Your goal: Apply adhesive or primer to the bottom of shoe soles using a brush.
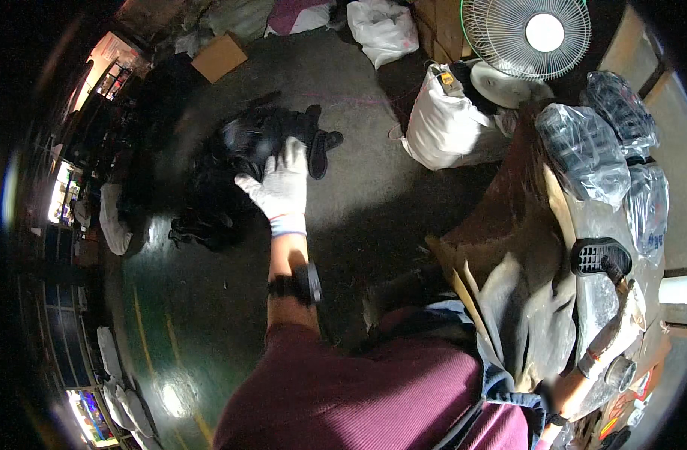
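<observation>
My left hand, in a white knit glove, reaches out over a heap of black pieces on the floor. Its fingers are spread and it grips nothing. Some pieces at the heap's right edge look like shoe soles. On the right, my right hand, also gloved, is closed round the narrow end of a black sole with a grid of hollow cells facing up. The sole lies against a worn grey bench surface; the fingers are partly hidden.
Clear plastic bags of black goods stand at the bench's far end. A white sack with a small yellow-marked item on top stands ahead, near a fan. Stiff brown-grey sheets hang beside the bench. A cardboard box lies far left.
</observation>
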`<state>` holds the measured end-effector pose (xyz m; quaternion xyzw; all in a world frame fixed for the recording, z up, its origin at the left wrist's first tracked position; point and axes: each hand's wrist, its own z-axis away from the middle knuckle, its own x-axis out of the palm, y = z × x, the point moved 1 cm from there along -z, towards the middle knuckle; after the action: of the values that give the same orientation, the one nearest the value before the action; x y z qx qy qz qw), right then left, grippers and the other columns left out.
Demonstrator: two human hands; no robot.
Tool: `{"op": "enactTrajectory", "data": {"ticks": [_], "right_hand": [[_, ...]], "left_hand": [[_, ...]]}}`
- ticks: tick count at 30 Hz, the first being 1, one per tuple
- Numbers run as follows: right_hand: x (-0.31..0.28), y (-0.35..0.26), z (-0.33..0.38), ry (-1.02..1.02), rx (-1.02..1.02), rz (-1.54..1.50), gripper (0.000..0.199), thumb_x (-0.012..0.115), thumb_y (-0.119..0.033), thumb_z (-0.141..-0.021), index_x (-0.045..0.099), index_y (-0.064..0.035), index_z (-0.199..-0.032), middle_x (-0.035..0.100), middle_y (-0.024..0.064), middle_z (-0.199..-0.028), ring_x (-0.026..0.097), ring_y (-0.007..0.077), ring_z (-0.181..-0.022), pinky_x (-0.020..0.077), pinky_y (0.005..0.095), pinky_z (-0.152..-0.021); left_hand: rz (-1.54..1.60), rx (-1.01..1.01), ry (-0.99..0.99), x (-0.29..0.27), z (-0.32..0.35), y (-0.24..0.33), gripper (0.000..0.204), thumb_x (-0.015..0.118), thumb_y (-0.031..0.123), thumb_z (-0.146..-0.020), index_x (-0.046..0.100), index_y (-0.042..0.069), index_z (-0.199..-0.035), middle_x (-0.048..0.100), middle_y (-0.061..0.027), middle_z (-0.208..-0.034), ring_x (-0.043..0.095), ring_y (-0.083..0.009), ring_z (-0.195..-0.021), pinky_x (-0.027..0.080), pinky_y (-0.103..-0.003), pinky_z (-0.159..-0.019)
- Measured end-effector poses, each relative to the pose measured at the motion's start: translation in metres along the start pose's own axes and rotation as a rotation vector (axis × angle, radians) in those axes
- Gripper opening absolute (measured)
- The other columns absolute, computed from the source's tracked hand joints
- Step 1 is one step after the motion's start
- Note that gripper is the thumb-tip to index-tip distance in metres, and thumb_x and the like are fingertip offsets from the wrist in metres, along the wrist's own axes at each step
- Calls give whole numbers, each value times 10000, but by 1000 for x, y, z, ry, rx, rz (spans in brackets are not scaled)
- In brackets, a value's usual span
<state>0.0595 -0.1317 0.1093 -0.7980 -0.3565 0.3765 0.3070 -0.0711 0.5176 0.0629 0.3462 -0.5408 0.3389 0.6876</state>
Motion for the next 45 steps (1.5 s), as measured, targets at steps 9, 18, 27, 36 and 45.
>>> {"op": "enactTrajectory", "data": {"ticks": [9,18,27,36,45], "right_hand": [[-21,1,19,1,-258,756,314,559,-164,-1014,722,-67,-1264,732,164,-1217,665,327,-1155,480,417,-1061],[-167,42,44,458,112,507,286,567,-160,-1021,733,-7,-1197,724,131,-1238,676,241,-1122,499,362,-1027],[-240,128,16,348,252,1029,168,718,-331,-845,787,-186,-895,770,55,-861,714,243,-882,521,375,-865],[-259,208,29,286,111,1046,240,561,-256,-980,769,-178,-1071,758,100,-1087,723,298,-943,562,423,-845],[-277,169,55,908,332,-362,246,568,-96,-991,767,16,-1080,745,54,-1053,668,165,-978,538,315,-902]], "left_hand": [[1698,-1101,1567,-102,37,-294,450,602,316,-986,543,71,-1359,628,-156,-1285,542,-331,-1260,407,-493,-1127],[2357,138,3376,-40,261,-492,322,687,223,-981,656,2,-1214,682,-133,-1111,642,-249,-1051,536,-389,-908],[2366,-444,2621,-72,245,-557,314,625,285,-980,739,93,-1201,721,-102,-1209,642,-270,-1166,469,-469,-1023],[1862,3382,1538,-22,272,-513,392,633,198,-974,631,19,-1323,734,-151,-1212,755,-282,-985,616,-482,-931],[-244,3965,830,23,384,-467,870,644,555,-967,380,-33,-1552,454,-307,-1540,510,-467,-1371,458,-702,-1072]]}}
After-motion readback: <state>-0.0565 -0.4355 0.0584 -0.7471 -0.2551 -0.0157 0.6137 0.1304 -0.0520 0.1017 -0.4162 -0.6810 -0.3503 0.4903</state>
